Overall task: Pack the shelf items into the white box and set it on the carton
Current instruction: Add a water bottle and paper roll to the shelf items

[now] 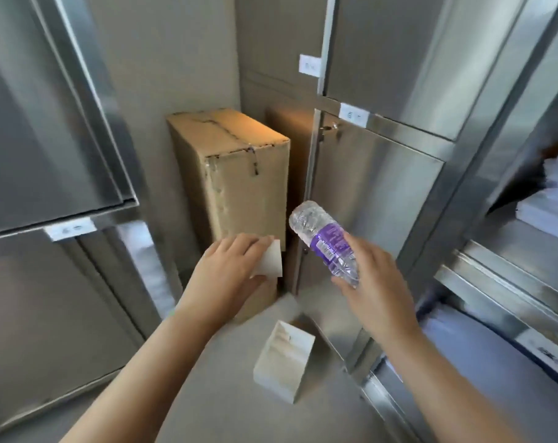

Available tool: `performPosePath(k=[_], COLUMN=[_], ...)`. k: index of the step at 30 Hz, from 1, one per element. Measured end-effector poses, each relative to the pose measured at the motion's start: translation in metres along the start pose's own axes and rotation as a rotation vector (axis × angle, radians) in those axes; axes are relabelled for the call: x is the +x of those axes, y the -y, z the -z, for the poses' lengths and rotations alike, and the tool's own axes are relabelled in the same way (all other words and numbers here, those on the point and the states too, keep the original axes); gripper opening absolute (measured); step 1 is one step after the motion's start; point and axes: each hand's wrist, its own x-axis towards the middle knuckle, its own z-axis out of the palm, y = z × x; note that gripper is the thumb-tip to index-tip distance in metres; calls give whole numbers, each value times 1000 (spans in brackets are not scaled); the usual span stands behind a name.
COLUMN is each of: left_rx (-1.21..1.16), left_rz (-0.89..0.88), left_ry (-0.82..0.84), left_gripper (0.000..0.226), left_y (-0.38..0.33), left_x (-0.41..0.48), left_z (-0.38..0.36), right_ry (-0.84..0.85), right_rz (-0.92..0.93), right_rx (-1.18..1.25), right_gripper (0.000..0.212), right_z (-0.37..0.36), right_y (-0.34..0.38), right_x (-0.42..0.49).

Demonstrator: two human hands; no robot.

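A tall brown carton (236, 174) stands on the floor against the wall, its top taped shut. Below it on the floor sits an open white box (285, 362), and I cannot see into it well. My left hand (229, 276) holds a small white item (269, 260) in front of the carton's lower part. My right hand (372, 282) grips a clear plastic water bottle (324, 239) with a purple label, tilted with its base pointing up and left, above the white box.
Stainless steel cabinets line both sides: a door (47, 123) at left, another door (367, 203) just right of the carton. Open shelves (527, 251) at far right hold stacks of white items (552, 212). The grey floor (207, 394) spreads around the white box.
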Motion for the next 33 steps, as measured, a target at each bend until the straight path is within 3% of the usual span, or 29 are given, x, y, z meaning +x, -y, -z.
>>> performPosePath(k=[10,17,26,33], left_rx=[273,401,456,504], left_rz=[505,837,1063,1164], left_ry=[-19,25,4,3], left_gripper=[66,61,64,62], left_y=[248,388,487,580], left_x=[-209,-356,-455,-484], left_z=[135,229,285,300], right_ry=[159,290,358,387], right_rz=[468,616,811,927], right_rx=[274,492,592,624], right_gripper=[69,71,72,71], right_z=[-174,-278,-355,-418], right_y=[326,550,729,834], right_x=[40,29,23,51])
